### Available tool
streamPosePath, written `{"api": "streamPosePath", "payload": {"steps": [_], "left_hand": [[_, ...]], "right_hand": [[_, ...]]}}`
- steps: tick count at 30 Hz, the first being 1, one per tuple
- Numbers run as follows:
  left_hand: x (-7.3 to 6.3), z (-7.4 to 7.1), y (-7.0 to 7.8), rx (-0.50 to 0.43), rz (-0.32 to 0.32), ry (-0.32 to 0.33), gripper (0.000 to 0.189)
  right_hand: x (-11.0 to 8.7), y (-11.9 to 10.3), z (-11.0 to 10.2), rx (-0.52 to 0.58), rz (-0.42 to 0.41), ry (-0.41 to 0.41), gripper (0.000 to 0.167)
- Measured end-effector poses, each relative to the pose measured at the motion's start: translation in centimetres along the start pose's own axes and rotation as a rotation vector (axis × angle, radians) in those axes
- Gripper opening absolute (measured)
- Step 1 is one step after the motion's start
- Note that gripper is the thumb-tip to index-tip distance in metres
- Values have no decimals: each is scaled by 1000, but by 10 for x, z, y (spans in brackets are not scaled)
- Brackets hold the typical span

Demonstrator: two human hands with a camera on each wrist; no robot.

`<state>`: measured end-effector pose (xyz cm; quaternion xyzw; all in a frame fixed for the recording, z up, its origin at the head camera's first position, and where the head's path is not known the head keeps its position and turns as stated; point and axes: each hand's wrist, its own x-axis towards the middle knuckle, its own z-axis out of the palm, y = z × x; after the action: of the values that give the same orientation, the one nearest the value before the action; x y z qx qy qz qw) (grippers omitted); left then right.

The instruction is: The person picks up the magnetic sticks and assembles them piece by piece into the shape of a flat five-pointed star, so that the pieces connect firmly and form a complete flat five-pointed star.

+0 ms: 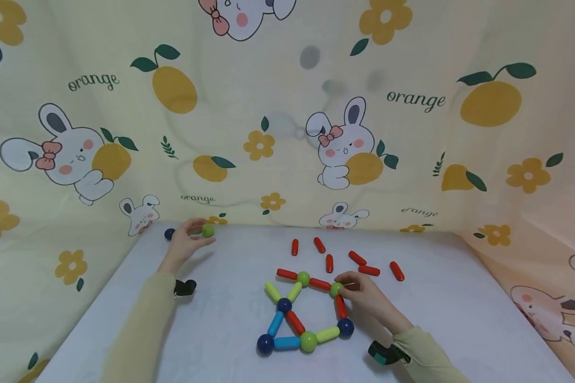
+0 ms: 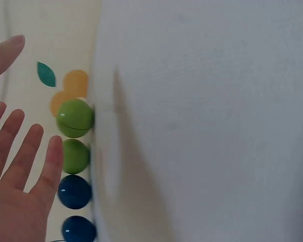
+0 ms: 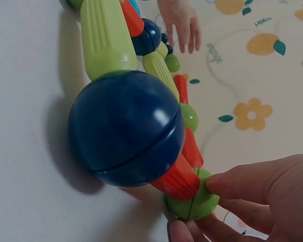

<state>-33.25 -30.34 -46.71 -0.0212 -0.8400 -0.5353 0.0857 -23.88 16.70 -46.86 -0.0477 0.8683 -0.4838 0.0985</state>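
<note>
Rising at 12 o'clock, the cloth [image 1: 287, 175] stood behind the white table [image 1: 220, 319]. The shape [image 1: 295, 323] sat at 4 o'clock from the left hand [image 1: 184, 244], with bare table between. That hand had its fingers spread and held nothing; the right hand [image 1: 366, 298] pinched the shape's green ball [image 3: 191, 204] at 2 o'clock. Six red sticks [image 1: 329, 263] lay loose past it. Another green ball [image 1: 208, 230], round with no long side, was near the left hand's 2 o'clock, by the back edge.
</note>
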Motion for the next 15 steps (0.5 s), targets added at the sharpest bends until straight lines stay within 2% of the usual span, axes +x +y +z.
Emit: {"api": "streamPosePath", "payload": {"steps": [5, 10, 15], "left_hand": [[6, 6, -4, 31, -56, 1, 72], [11, 9, -6, 51, -104, -45, 84], [11, 12, -6, 55, -105, -95, 82]], "right_hand": [[0, 3, 1, 3, 4, 5, 26], [2, 5, 1, 6, -1, -10, 25], [3, 6, 2, -7, 3, -7, 25]]}}
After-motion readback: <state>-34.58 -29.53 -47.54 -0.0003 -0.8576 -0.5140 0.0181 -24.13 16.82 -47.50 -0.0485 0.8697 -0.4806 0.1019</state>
